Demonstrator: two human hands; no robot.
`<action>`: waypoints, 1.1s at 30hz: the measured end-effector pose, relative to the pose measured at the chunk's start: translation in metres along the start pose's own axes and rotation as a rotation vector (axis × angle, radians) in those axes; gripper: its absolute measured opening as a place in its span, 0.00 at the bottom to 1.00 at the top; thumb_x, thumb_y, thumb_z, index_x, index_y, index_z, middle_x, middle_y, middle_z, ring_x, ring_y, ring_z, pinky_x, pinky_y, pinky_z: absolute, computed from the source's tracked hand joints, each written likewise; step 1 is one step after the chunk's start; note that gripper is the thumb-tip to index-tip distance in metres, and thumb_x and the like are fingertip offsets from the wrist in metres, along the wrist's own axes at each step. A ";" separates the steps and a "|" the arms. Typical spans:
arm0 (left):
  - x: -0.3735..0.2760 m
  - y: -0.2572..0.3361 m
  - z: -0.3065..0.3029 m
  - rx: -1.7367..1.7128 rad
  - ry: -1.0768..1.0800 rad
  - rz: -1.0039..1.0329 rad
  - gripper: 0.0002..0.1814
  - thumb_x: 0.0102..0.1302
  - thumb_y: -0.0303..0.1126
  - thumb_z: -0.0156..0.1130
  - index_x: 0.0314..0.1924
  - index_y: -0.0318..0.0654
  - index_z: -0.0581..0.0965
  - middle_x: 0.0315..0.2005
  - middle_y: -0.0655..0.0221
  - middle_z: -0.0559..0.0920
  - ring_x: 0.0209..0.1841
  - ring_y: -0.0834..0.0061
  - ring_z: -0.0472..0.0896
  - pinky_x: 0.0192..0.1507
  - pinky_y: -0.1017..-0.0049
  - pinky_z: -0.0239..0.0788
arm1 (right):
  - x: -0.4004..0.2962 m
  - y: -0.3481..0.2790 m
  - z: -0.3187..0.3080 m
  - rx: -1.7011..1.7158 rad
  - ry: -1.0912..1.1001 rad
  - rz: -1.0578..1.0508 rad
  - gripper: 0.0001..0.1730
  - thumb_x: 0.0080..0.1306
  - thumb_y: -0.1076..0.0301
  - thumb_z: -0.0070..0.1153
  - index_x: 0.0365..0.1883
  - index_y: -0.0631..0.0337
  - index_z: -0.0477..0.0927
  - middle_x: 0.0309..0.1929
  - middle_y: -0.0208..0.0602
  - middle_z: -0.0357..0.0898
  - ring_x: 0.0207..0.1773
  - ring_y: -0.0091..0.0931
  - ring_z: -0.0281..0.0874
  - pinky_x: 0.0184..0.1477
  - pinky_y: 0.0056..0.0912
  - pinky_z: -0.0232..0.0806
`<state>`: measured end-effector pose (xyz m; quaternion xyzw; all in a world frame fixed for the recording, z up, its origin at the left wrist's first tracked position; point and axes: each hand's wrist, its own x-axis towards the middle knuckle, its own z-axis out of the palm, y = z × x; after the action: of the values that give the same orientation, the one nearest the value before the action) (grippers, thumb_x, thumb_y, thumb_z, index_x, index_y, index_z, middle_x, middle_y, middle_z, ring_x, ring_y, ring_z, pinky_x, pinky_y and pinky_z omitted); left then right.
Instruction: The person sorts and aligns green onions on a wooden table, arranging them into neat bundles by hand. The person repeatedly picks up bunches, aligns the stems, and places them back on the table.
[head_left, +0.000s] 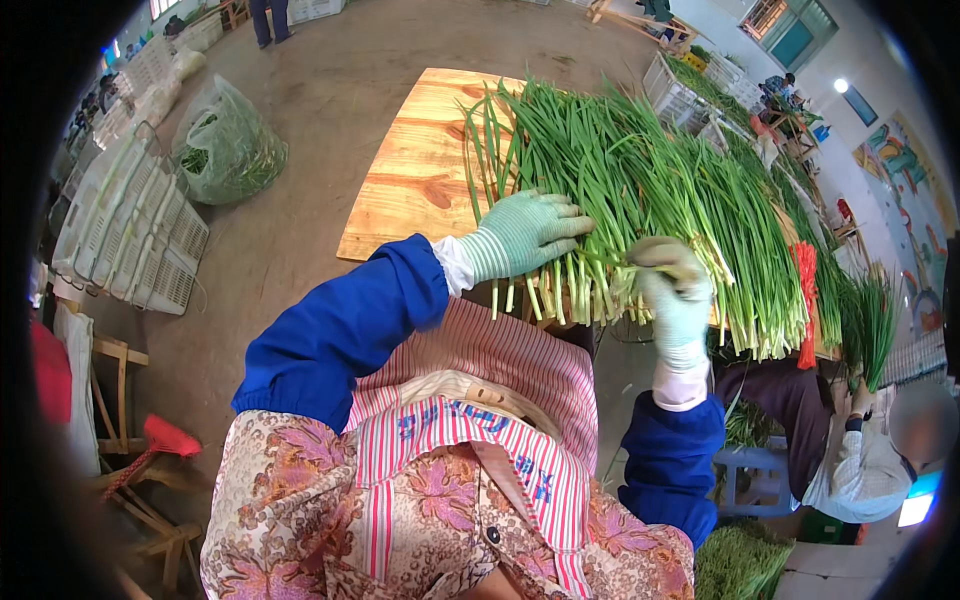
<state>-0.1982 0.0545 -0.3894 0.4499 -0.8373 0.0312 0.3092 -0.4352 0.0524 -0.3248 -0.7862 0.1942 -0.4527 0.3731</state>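
A thick layer of garlic chives covers much of a wooden board, the pale cut ends pointing towards me. My left hand, in a pale green striped glove, lies palm down across the left part of the layer, fingers slightly spread. To its right, my right hand is raised over the stalk ends, blurred, with its fingers curled. A thin chive leaf runs from near my left fingertips into the right fingers. Red ties hang at the board's right side.
At the right, a person holds an upright bunch of chives near a blue plastic stool. Stacked white crates and a plastic bag of greens stand on the left floor. A red-headed brush lies lower left.
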 end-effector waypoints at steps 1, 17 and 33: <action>0.000 0.002 -0.003 0.017 -0.002 0.000 0.22 0.68 0.44 0.55 0.58 0.43 0.75 0.52 0.57 0.79 0.57 0.57 0.75 0.60 0.61 0.65 | -0.001 -0.003 -0.013 0.090 0.058 0.011 0.07 0.59 0.78 0.59 0.35 0.60 0.78 0.40 0.37 0.80 0.42 0.29 0.77 0.44 0.32 0.71; -0.027 0.001 -0.014 -0.234 0.297 -0.140 0.21 0.59 0.29 0.64 0.54 0.43 0.78 0.55 0.60 0.78 0.55 0.60 0.78 0.56 0.66 0.71 | -0.011 -0.013 0.055 -0.647 -0.409 0.099 0.16 0.59 0.60 0.62 0.40 0.61 0.79 0.32 0.47 0.79 0.38 0.41 0.81 0.39 0.42 0.72; -0.061 -0.001 -0.029 -0.140 0.157 -0.063 0.11 0.55 0.31 0.66 0.38 0.35 0.80 0.45 0.58 0.81 0.47 0.56 0.79 0.50 0.63 0.71 | -0.012 -0.025 0.015 0.343 0.167 0.446 0.06 0.67 0.69 0.57 0.40 0.59 0.78 0.23 0.27 0.77 0.14 0.12 0.60 0.15 0.15 0.54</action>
<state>-0.1585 0.1081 -0.3993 0.4492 -0.7961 -0.0019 0.4055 -0.4292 0.0826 -0.3169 -0.6096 0.3128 -0.4490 0.5735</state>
